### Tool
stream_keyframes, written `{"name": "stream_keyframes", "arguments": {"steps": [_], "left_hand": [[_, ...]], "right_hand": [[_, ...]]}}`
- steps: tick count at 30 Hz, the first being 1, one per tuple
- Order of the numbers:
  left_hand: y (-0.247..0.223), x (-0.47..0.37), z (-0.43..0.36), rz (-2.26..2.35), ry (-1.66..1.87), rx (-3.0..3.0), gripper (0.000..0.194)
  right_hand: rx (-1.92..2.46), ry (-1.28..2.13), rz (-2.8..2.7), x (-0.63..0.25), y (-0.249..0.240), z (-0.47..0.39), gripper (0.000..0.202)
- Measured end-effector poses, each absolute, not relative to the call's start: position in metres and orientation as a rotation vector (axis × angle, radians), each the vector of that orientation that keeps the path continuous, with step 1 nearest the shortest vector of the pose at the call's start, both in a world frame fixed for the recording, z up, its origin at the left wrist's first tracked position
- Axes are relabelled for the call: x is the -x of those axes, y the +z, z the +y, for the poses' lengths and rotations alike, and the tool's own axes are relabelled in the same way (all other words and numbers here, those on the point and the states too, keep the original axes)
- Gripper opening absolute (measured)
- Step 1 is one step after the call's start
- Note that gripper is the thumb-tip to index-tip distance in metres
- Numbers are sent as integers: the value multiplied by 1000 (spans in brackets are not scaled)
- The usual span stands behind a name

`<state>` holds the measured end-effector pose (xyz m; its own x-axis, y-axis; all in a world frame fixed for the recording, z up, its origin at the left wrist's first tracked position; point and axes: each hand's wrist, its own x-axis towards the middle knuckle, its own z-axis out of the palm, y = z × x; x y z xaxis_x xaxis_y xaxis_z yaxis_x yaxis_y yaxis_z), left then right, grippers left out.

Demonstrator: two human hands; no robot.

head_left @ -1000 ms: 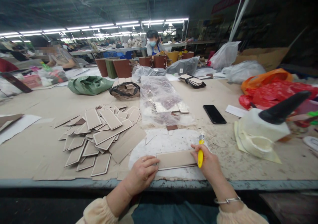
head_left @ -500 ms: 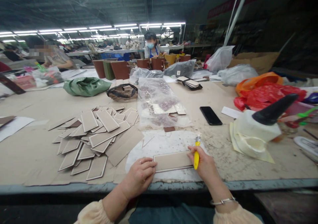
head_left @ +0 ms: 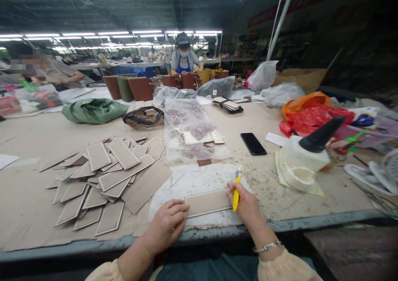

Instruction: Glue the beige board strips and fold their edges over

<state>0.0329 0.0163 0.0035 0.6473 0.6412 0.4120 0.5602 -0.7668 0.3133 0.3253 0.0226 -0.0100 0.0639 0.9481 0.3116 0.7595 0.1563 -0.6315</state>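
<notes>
A long beige panel (head_left: pixel 209 202) with a pale border lies on a white sheet (head_left: pixel 177 174) at the table's front edge. My left hand (head_left: pixel 169 223), a ring on one finger, grips the panel's left end with its fingers closed together; the thumb is hidden. In my right hand (head_left: pixel 246 202) is a yellow-handled brush (head_left: pixel 236 194), bristles pointing away from me. The fingertips of that hand also touch the panel's right end. Left of the sheet lies a loose heap of similar panels (head_left: pixel 98 156), overlapping one another.
A black phone (head_left: pixel 253 143) and a white glue bottle (head_left: pixel 306 158) with a black spout are to the right. Clear plastic (head_left: pixel 194 127) covers pieces beyond the sheet. Farther back are a green bag (head_left: pixel 95 111), red plastic bags (head_left: pixel 320 119) and a co-worker (head_left: pixel 184 59).
The camera view has turned slightly, so the table's things appear farther left. The co-worker across the table shows higher up. Both my hands keep nearly the same hold on panel and brush.
</notes>
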Motion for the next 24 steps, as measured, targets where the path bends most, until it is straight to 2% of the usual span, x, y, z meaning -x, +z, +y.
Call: {"name": "stream_keyframes", "arguments": {"steps": [9, 15, 18, 24], "left_hand": [[3, -33, 16, 1013, 742, -2701, 20], [2, -32, 17, 991, 739, -2716, 20], [0, -31, 18, 971, 720, -2724, 18], [-2, -30, 20, 910, 726, -2749, 18]], "right_hand": [[1609, 202, -1798, -327, -14, 25, 8], [1480, 105, -1840, -308, 2, 14, 18], [1380, 256, -1931, -280, 11, -1, 6], [1202, 526, -2168, -230, 4, -24, 27]]}}
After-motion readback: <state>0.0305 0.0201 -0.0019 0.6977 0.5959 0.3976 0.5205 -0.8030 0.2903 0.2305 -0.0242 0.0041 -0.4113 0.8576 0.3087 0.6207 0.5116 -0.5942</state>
